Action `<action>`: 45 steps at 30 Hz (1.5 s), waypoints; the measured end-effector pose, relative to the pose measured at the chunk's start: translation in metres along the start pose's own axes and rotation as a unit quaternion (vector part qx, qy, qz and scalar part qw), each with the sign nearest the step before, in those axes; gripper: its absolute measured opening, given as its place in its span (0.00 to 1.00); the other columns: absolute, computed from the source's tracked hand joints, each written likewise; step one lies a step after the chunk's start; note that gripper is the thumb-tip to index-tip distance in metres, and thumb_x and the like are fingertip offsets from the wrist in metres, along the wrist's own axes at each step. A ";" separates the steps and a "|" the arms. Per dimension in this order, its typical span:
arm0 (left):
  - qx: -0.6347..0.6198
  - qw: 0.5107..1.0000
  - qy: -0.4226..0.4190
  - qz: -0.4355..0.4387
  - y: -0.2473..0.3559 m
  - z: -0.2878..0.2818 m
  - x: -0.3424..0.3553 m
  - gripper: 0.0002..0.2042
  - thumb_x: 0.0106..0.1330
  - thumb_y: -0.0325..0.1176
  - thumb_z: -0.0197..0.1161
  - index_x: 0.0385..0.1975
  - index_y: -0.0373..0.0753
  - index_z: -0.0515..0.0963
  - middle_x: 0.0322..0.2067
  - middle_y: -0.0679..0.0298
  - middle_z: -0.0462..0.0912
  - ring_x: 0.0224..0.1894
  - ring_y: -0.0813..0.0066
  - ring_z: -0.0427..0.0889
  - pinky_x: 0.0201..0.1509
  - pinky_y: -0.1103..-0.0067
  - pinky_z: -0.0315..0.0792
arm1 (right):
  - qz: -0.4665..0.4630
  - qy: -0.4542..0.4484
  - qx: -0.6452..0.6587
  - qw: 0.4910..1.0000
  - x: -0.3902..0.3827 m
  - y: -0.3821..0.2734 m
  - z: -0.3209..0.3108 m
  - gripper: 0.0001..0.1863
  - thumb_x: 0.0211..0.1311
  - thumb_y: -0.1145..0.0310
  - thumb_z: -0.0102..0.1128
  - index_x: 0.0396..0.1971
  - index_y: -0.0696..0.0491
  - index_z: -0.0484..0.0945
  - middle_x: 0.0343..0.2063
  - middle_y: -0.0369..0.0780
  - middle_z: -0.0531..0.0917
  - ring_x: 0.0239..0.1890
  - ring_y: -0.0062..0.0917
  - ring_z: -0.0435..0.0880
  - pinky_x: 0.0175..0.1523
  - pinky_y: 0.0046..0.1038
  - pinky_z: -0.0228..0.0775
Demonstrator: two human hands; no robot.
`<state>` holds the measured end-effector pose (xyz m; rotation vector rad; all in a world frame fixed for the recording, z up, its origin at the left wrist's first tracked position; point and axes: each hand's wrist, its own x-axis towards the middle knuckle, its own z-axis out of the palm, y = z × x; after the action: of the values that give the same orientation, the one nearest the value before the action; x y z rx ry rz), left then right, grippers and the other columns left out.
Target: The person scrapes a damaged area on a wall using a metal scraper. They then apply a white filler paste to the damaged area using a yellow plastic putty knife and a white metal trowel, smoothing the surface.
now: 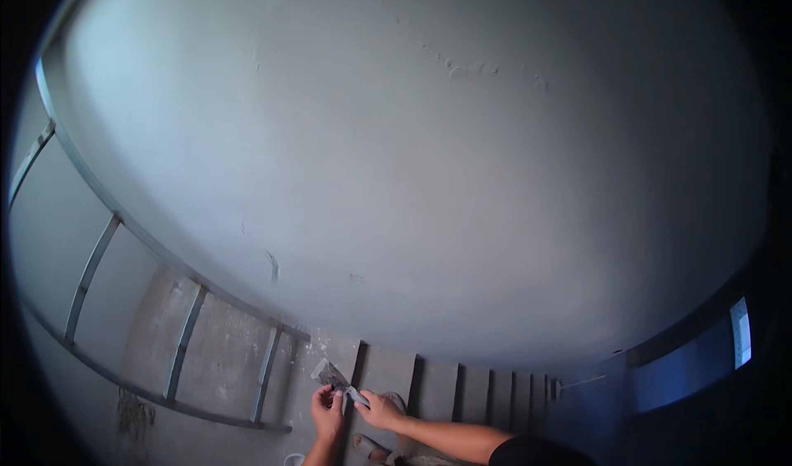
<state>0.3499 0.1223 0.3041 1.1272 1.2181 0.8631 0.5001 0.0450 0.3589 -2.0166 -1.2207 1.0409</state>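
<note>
My right hand (378, 411) grips the grey handle of a putty knife (331, 377), its wide blade smeared with grey material and angled up to the left. My left hand (327, 410) is closed at the lower side of the blade, its thumb and fingertips pinched beside it; what they hold is too small to make out. Both hands are low in the view, above concrete steps and my sandalled feet (368, 445).
A large plastered wall (412, 185) with rough patches fills the upper view. A metal railing (190, 334) runs along the left. Concrete stairs (388, 371) descend rightward toward a long pole (582, 383) and a bright window (740, 330). A white rim (293, 459) shows at the bottom edge.
</note>
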 end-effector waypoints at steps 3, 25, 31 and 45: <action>-0.009 1.000 -0.005 -0.028 0.011 -0.013 -0.031 0.15 0.70 0.29 0.70 0.53 0.33 0.79 0.38 0.63 0.86 0.41 0.77 0.84 0.50 0.78 0.80 | -0.012 0.004 -0.025 1.000 -0.020 0.008 0.002 0.28 0.66 0.48 0.66 0.54 0.57 0.83 0.44 0.59 0.85 0.49 0.57 0.83 0.56 0.47 0.77; 0.176 0.973 0.127 0.074 0.096 -0.051 -0.092 0.34 0.72 0.47 0.67 0.73 0.37 0.67 0.68 0.43 0.74 0.68 0.46 0.76 0.72 0.63 0.69 | -0.265 0.009 -0.050 0.963 -0.062 -0.063 -0.018 0.20 0.63 0.67 0.68 0.53 0.59 0.83 0.39 0.51 0.88 0.42 0.46 0.88 0.50 0.40 0.79; -0.044 0.986 0.159 0.017 0.070 -0.070 -0.087 0.32 0.73 0.39 0.68 0.71 0.31 0.66 0.60 0.53 0.82 0.60 0.66 0.83 0.63 0.71 0.77 | -0.310 -0.025 -0.067 0.948 -0.070 -0.084 -0.020 0.21 0.63 0.68 0.69 0.57 0.52 0.83 0.42 0.48 0.85 0.43 0.47 0.86 0.48 0.41 0.79; -0.096 0.979 0.176 0.017 0.044 -0.085 -0.103 0.26 0.67 0.26 0.70 0.63 0.34 0.69 0.46 0.59 0.85 0.46 0.76 0.85 0.50 0.76 0.81 | -0.280 -0.053 -0.095 0.954 -0.077 -0.087 -0.008 0.24 0.58 0.72 0.70 0.56 0.57 0.82 0.45 0.52 0.85 0.47 0.50 0.85 0.54 0.44 0.78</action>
<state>0.2513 0.0521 0.3753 0.8630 1.3698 1.2175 0.4442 0.0128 0.4563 -1.5978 -1.8682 0.7751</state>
